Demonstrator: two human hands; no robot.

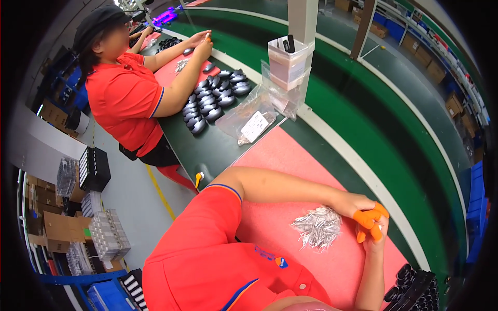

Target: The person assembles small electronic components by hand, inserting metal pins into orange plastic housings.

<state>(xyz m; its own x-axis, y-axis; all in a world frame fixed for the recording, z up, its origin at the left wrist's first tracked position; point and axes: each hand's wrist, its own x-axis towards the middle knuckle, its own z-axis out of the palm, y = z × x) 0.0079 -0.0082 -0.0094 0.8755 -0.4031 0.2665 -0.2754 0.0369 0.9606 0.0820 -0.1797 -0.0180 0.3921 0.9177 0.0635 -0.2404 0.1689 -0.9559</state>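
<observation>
Two hands meet at the right of the frame, above the far edge of a pink mat (290, 166). The left hand (354, 203) comes in from the centre and the right hand (378, 231) rises from the lower right; orange finger cots (367, 218) cover several of the fingertips. Fingers of both hands are bent close together; whatever may be pinched between them is hidden, so I cannot tell whether either grip is clamped on anything. Just beside the left wrist, right of centre, a loose heap of thin silvery strips (317, 228) lies on the mat. At the lower right stands a black tray (429, 294) near dark, rounded pieces (404, 277).

Across the upper left, a co-worker (122, 96) in a red shirt and dark cap reaches over the bench beside rows of grey-black computer-mouse shells (212, 98). Upper centre, a clear plastic bag (236, 122) with a white label lies near those shells, and a translucent bin (286, 65) sits against a pale post (302, 20).
</observation>
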